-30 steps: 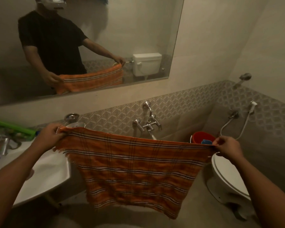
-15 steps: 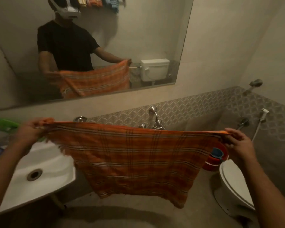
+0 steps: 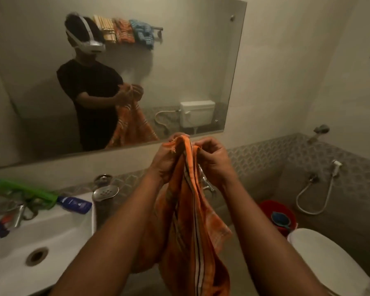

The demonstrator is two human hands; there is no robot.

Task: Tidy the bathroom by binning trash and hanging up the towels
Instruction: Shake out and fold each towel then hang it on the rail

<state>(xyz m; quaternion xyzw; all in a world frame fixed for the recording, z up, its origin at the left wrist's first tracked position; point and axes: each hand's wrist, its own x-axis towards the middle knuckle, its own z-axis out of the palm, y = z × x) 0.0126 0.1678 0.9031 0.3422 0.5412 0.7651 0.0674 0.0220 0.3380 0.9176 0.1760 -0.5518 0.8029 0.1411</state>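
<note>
The orange checked cotton towel with dark and white stripes (image 3: 190,221) hangs folded lengthwise in front of me, its top corners brought together up near the lower edge of the wall mirror (image 3: 179,60) and its length dropping down between my forearms toward the floor. My left hand (image 3: 167,161) has its fingers curled round one upper edge of the cloth, bunching it, and my right hand (image 3: 212,154) pinches the other edge just beside it — the two hands are almost touching, with the fold of fabric standing up between them.

Below and to my left is the white ceramic washbasin (image 3: 30,253), its round drain showing. Along its back rim lie a green plastic item (image 3: 24,191) I cannot make out clearly, a small dark blue bottle (image 3: 74,204) on its side, and a round steel soap dish (image 3: 105,192). To my right sits the white toilet with its lid down (image 3: 323,257), and just behind it a red plastic bucket (image 3: 286,212) holding a blue mug (image 3: 280,218). A white hose sprayer (image 3: 320,189) hangs on the patterned grey wall tiles beyond.

In the mirror I see a rail (image 3: 126,32) high on the wall behind me — several folded towels already hang over it, beige, orange and blue
</note>
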